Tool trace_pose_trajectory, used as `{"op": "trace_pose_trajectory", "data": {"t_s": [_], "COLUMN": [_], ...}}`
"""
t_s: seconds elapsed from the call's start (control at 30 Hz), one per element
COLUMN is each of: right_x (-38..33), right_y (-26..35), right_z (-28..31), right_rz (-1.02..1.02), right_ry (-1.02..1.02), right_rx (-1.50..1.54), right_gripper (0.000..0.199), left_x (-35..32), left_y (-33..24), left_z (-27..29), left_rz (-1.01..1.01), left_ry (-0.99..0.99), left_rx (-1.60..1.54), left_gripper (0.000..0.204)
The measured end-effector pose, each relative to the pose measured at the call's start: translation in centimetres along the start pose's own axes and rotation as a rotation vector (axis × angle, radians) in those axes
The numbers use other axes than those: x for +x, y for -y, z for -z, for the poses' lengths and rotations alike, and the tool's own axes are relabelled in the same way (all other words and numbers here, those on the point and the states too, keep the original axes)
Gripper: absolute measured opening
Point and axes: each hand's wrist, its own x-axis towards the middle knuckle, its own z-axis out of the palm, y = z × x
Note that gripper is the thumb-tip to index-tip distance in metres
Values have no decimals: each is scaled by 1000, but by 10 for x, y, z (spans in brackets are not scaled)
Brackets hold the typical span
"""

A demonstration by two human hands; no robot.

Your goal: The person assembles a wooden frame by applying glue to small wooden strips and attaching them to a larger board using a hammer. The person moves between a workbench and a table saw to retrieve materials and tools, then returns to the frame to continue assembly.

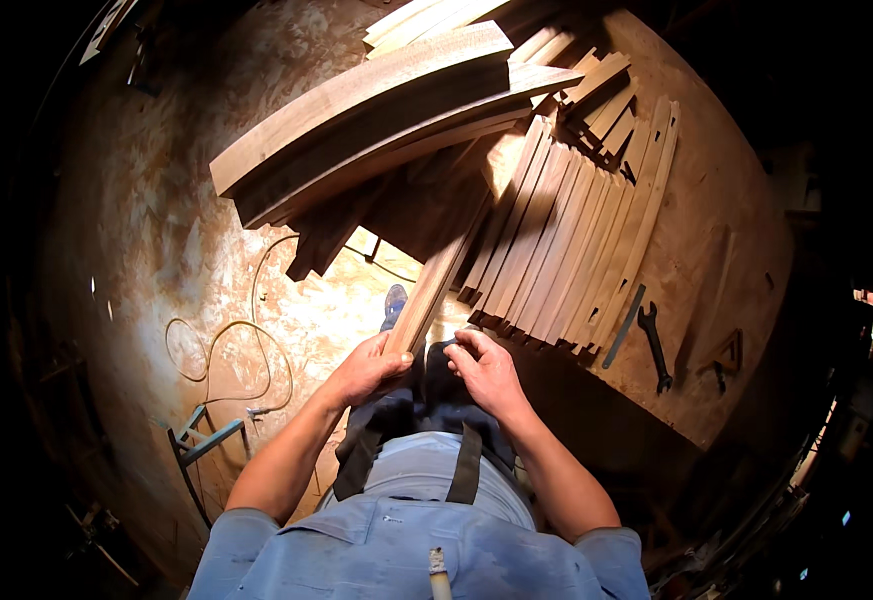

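Note:
My left hand [371, 368] is closed round the near end of a wooden strip [424, 305], thumb on top. The strip runs away from me, between the curved timbers and a row of slats. Just right of its near end, my right hand [486, 372] is apart from it with fingers curled in; whatever they hold, if anything, is hidden. Several wooden slats [556, 240] lie side by side on the table to the right, some with slots cut near their ends. Thick curved timbers [356, 95] are stacked ahead on the left, reaching above the floor.
On the table [706, 300] at the right lie an open-end wrench [654, 345], a flat grey strip [623, 327] and a small triangular wooden piece [724, 352]. A yellowish hose [256, 325] loops over the floor at the left, near a blue metal frame [208, 440].

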Motion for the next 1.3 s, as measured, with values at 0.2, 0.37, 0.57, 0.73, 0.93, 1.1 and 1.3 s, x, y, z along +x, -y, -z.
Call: {"op": "trace_pose_trajectory", "data": {"t_s": [0.2,0.37,0.57,0.73,0.93,1.1,1.3], "right_x": [16,18,-24,-51,-58,-60,-61], "right_y": [19,33,29,14,-1,-7,-8], "right_z": [-20,-25,18,47,56,53,54], "right_rz": [-58,-15,-30,-22,-22,-50,-58], "right_ry": [29,60,-30,-237,-285,-264,-272], "right_rx": [282,491,460,535,536,562,607], "right_gripper": [41,33,30,24,27,25,24], "left_x": [-4,-1,51,113,120,100,53], "left_y": [-4,-1,-21,-28,-40,-54,-44], "left_z": [-19,-30,-16,-37,-54,-59,-60], "left_rz": [-40,-51,-251,-311,-41,-247,-181], "left_ry": [60,171,-177,-396,-351,-510,-497], "left_rx": [-53,128,396,644,287,1009,1250], "left_gripper": [43,47,39,60,54,71,49]}}
